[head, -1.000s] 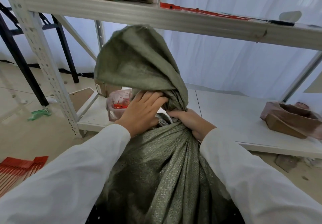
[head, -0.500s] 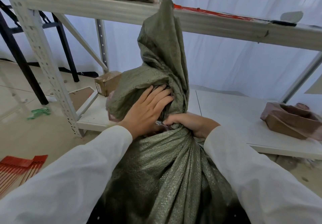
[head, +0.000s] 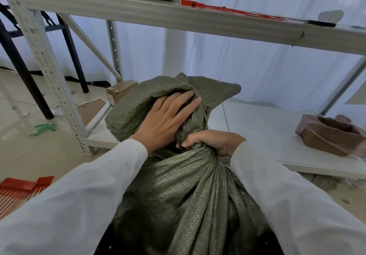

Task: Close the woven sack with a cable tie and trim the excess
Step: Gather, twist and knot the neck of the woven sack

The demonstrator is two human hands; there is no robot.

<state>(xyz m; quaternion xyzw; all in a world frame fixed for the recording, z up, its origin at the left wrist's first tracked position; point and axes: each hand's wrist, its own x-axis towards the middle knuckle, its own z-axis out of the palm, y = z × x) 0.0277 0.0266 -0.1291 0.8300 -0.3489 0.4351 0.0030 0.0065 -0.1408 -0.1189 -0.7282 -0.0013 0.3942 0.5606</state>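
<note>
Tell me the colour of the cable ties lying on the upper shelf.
Red cable ties, seen in the head view.

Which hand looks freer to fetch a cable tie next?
Probably the left hand: it lies open on the sack. The right hand is clenched round the neck, and red ties lie leftward.

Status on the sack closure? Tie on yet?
Done: the sack mouth is gathered into a neck. In hand: the right hand clamps that neck while the left hand presses the loose top fabric down. Left: no tie shows on the neck; red cable ties lie on the floor, so tying and trimming remain.
</note>
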